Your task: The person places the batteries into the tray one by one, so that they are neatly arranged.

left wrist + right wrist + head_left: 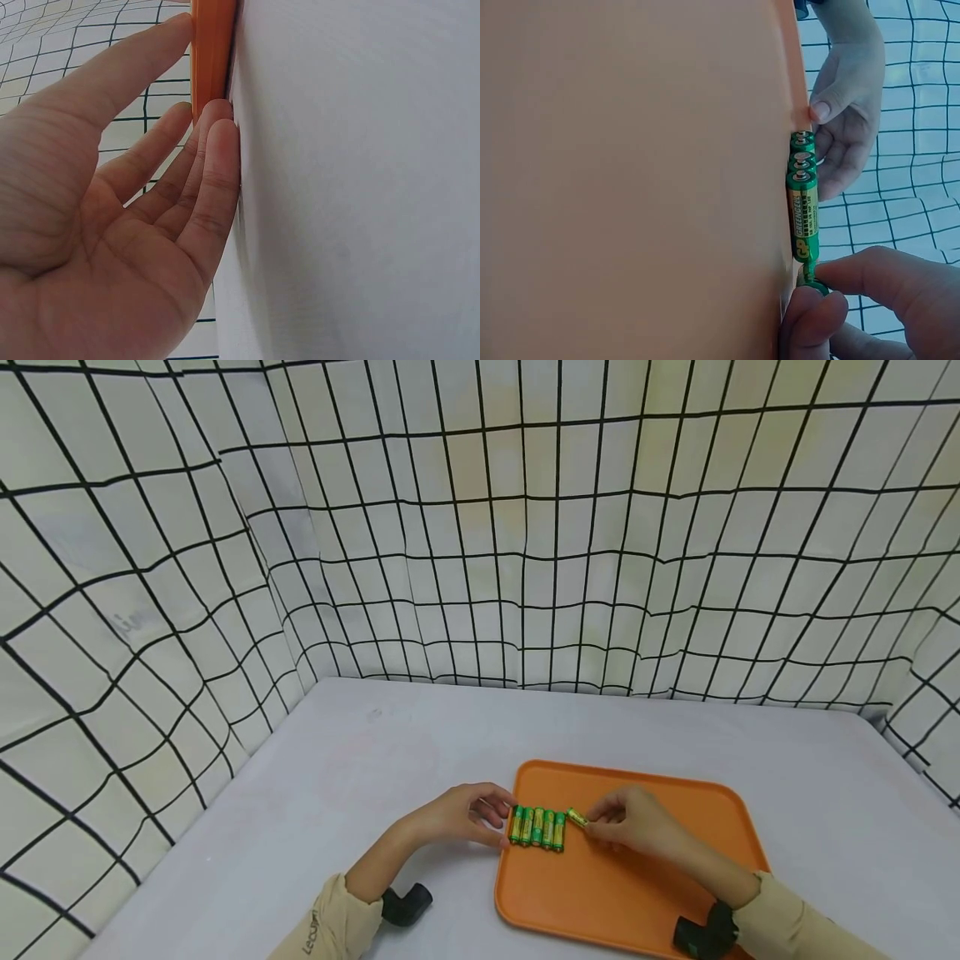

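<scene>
Several green and gold batteries [537, 828] lie side by side in a row near the left rim of an orange tray [570, 893]. Just right of the row, my right hand [637, 822] pinches one more battery [577, 817] between thumb and fingers; it lies at a slant to the others. In the right wrist view that battery [812, 285] is partly covered by the fingertips. My left hand [465, 814] is at the tray's left edge beside the row, fingers loosely bent, thumb and fingertips at the rim. Nothing is seen held in it.
A white-covered table [360, 743] lies under the tray. Black netting [465, 568] over white sheeting stands behind and at both sides. Black devices [406, 905] are strapped at both wrists, the right one above the tray's lower right part.
</scene>
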`<state>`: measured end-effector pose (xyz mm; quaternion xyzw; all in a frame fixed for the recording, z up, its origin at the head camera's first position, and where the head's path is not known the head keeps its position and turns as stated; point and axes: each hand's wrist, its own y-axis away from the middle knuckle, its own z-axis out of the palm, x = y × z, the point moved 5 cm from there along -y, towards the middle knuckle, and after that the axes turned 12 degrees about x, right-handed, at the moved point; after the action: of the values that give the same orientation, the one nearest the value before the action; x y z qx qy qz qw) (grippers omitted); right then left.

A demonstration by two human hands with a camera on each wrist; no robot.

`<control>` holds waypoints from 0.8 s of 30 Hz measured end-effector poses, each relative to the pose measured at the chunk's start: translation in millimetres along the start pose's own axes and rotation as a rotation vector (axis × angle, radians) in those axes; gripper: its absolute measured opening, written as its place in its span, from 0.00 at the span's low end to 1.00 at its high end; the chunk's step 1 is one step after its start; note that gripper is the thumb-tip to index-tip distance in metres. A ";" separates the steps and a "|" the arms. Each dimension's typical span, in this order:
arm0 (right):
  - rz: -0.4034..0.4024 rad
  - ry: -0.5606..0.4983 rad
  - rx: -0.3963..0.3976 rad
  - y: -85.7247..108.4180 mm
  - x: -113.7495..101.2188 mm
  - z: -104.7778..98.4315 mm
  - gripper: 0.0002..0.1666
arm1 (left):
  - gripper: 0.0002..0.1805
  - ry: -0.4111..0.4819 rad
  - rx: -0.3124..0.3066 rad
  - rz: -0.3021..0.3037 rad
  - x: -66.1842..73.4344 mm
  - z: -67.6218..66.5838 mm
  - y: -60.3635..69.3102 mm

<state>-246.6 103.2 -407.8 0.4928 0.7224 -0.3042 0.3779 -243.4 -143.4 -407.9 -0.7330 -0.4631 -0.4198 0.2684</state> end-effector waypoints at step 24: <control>-0.049 -0.042 -0.084 -3.0 -7.4 10.7 0.27 | 0.27 0.010 0.000 0.012 0.5 0.4 0.9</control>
<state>-245.2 89.9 -407.0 0.4523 0.7380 -0.2931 0.4059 -242.3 -143.2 -407.7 -0.7335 -0.4575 -0.4219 0.2733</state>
